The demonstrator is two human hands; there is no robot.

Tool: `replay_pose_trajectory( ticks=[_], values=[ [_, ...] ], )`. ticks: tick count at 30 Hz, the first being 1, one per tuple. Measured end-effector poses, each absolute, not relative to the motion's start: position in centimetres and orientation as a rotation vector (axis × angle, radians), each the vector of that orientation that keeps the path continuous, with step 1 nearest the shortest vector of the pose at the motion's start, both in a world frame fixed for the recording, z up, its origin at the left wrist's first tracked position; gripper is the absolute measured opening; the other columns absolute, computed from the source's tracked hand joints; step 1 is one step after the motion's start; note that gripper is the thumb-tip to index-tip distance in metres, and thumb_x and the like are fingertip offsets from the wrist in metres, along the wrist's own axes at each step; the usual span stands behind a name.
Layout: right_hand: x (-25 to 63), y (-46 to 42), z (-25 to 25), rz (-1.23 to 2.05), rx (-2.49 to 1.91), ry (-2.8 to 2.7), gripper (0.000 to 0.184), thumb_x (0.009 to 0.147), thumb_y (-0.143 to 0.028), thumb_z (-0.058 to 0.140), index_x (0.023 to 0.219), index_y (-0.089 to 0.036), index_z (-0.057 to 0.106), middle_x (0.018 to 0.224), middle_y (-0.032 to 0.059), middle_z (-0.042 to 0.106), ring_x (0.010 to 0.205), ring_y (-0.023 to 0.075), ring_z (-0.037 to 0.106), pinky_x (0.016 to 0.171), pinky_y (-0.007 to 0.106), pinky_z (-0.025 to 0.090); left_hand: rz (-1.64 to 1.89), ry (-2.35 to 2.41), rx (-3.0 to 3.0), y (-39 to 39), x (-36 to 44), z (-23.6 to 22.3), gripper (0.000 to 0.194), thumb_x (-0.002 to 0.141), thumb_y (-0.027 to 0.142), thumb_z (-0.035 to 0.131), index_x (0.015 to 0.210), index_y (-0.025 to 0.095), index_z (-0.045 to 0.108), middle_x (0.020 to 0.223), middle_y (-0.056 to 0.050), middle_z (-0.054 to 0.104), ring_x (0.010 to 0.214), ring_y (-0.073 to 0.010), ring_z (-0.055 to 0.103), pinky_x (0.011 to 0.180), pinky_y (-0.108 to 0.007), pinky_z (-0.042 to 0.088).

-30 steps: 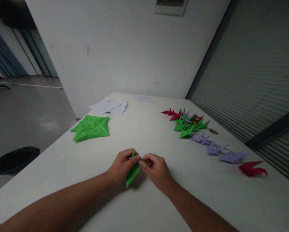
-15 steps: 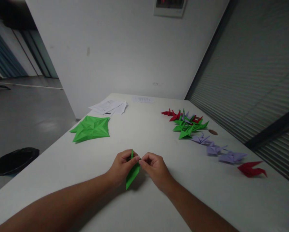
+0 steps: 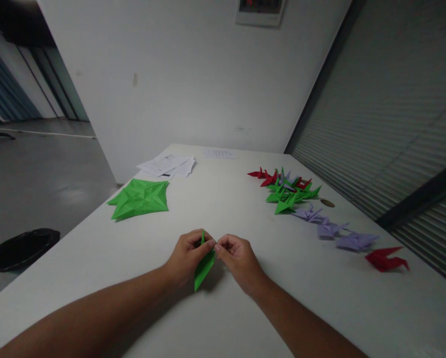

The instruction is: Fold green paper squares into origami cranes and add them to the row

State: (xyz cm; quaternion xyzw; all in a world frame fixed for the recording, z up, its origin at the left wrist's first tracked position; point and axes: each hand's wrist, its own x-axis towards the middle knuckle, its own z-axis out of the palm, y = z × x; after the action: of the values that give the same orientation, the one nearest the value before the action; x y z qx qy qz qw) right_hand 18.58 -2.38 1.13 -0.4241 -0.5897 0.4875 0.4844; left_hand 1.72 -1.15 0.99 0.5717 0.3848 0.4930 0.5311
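A narrow folded green paper piece (image 3: 203, 267) stands on edge on the white table (image 3: 226, 209), just in front of me. My left hand (image 3: 187, 256) pinches its upper part, fingers closed around it. My right hand (image 3: 238, 259) meets it from the right, thumb and forefinger pinched on the same upper fold. One thin green tip pokes up between the fingers; the lower point rests toward me on the table.
Creased green paper sheets (image 3: 141, 198) lie at the left. White printed papers (image 3: 167, 165) sit further back. A row of folded red, green and purple paper cranes (image 3: 293, 191) runs along the right, ending in a red crane (image 3: 385, 259). A black bin (image 3: 19, 247) stands on the floor at left.
Both hands stay pinched on the green piece, with only small finger shifts at its upper fold. The view has drifted slightly.
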Motion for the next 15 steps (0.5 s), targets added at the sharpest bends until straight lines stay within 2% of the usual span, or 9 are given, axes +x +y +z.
replay_pose_trajectory(
  ticks=[9,15],
  values=[
    [18.59,-2.25,0.57,1.176,-1.065,-1.414,0.030,0.085,-0.046,0.072,0.080,-0.017,0.068,0.067,-0.0009,0.062,0.062,0.0135,0.054,0.058,0.026,0.042,1.179,0.891,1.297,-1.10,1.81,1.06,0.024,0.082,0.039,0.080,0.076,0.016,0.074,0.074,-0.002,0.063,0.070,-0.0146,0.054,0.063,-0.025,0.041],
    [18.56,-2.32,0.82,1.151,-1.052,-1.462,0.028,0.085,-0.043,0.071,0.075,-0.019,0.062,0.064,-0.0023,0.058,0.059,0.0129,0.052,0.057,0.026,0.040,1.172,0.906,1.272,-1.39,1.94,1.47,0.029,0.080,0.041,0.082,0.073,0.015,0.072,0.069,-0.001,0.060,0.064,-0.0127,0.050,0.058,-0.024,0.039]
  ],
)
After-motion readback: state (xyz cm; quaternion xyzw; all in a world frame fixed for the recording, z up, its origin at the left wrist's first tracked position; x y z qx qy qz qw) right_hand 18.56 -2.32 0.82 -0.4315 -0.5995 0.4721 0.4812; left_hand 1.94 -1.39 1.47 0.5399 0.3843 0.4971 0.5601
